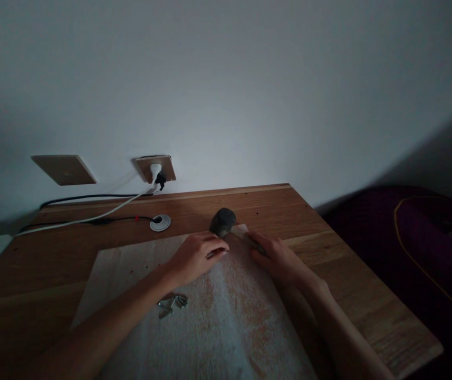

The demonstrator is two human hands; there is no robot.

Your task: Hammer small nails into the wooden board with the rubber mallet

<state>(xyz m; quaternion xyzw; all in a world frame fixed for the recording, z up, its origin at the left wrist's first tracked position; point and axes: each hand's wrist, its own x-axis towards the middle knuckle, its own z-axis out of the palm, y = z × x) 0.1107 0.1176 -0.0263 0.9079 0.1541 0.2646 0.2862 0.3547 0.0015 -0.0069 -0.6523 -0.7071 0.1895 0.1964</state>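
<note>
My right hand [275,256] is wrapped round the pale handle of a mallet [223,222], whose dark, rounded head points up and to the left. Just left of it, my left hand [202,256] is closed in a pinch above a whitish, worn wooden board [210,327]. What its fingers hold, if anything, is too small and dim to make out. The mallet head is right behind the left fingers; whether they touch cannot be told. Several metal screws or nails [172,303] lie in a small pile on the board, beside my left forearm.
The board lies on a brown wooden table [352,285] that meets a pale wall. A wall socket [166,168] has a white plug in it, and white and black cables [103,214] run left. A round cable grommet [160,222] sits behind the board. Purple fabric [427,243] is at right.
</note>
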